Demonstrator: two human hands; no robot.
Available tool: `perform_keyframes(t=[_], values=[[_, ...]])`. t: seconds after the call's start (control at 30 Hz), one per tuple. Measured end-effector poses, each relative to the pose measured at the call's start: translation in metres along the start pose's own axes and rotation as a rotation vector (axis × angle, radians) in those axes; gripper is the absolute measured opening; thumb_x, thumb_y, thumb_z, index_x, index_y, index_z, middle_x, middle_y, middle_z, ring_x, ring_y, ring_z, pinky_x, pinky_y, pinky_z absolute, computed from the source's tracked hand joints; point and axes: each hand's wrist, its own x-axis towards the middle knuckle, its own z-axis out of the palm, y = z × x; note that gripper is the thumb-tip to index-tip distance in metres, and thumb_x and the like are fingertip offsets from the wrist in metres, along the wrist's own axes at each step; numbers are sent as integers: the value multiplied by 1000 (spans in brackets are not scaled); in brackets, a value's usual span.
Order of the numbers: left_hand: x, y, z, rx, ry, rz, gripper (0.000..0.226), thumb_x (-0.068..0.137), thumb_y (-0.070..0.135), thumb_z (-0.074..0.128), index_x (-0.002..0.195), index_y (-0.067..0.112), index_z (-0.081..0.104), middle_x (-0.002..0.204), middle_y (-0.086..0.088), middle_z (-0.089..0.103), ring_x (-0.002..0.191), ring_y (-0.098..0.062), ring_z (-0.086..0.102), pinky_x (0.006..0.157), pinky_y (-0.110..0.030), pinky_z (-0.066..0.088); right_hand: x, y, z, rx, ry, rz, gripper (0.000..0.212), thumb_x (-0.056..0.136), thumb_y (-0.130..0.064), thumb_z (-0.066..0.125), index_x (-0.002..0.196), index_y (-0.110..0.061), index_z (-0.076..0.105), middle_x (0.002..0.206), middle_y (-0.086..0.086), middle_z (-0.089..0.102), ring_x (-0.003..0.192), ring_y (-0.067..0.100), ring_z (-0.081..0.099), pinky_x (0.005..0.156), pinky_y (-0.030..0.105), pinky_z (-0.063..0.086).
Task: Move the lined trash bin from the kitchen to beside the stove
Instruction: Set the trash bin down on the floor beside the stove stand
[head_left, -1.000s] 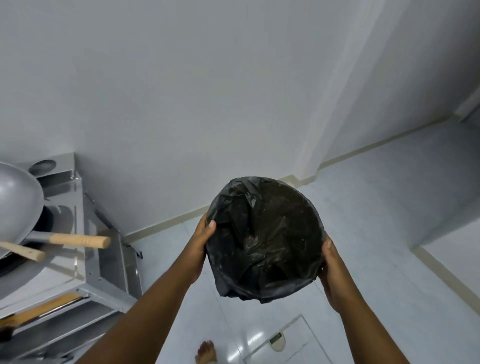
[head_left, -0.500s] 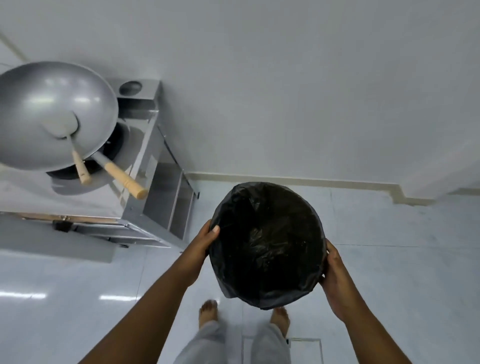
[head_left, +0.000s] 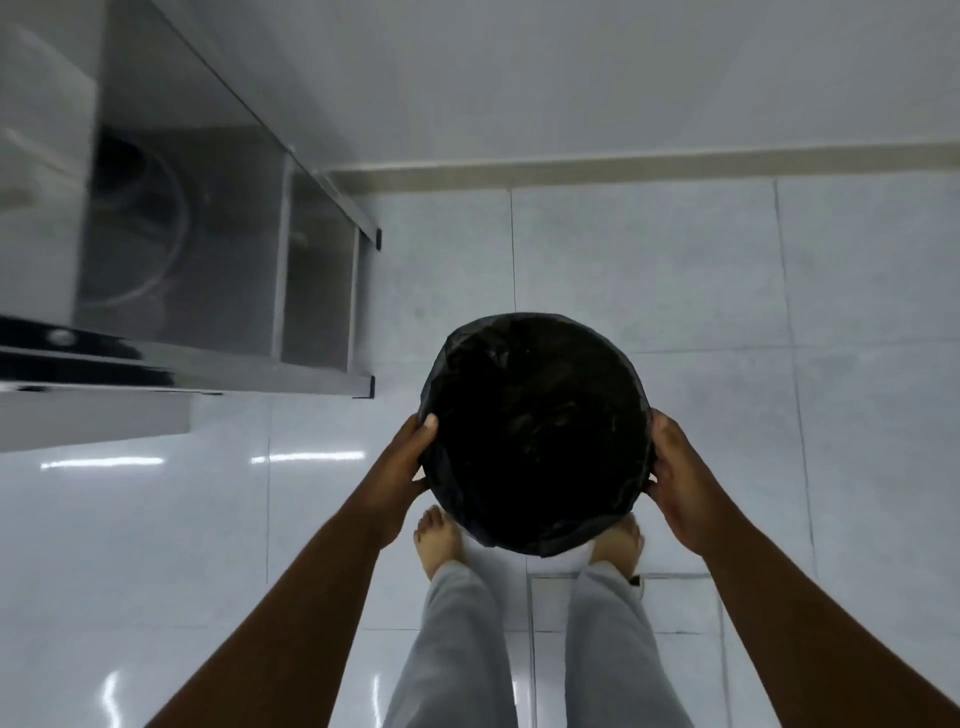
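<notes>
I look straight down into the round trash bin (head_left: 535, 431), lined with a black plastic bag that folds over its rim. My left hand (head_left: 402, 462) grips the bin's left side, thumb on the rim. My right hand (head_left: 680, 478) grips its right side. The bin hangs above the floor, in front of my bare feet. The steel stove stand (head_left: 228, 249) is to the left of the bin, its near corner leg a short way from the rim.
White glossy floor tiles (head_left: 649, 270) spread to the right of the stand up to the white wall and its beige skirting (head_left: 623, 171). A floor hatch frame (head_left: 623, 577) lies under my feet. My grey trouser legs fill the bottom middle.
The view has tilted down: the wok and stove top have left the frame, and the stand's side is now close on the left. The bin stays held in both hands, lower over the floor.
</notes>
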Motion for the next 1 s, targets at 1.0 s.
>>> perform_keyframes(t=[1.0], values=[[104,-119,-21,-528,347,-338,87,91,69,42,158,18,25,156,-9,40,137,-32,46,112,-48,35,97,118,3,124,221,234,103,67,-80,55,149,-22,36,150,11,48,128,34,53,93,46,50]])
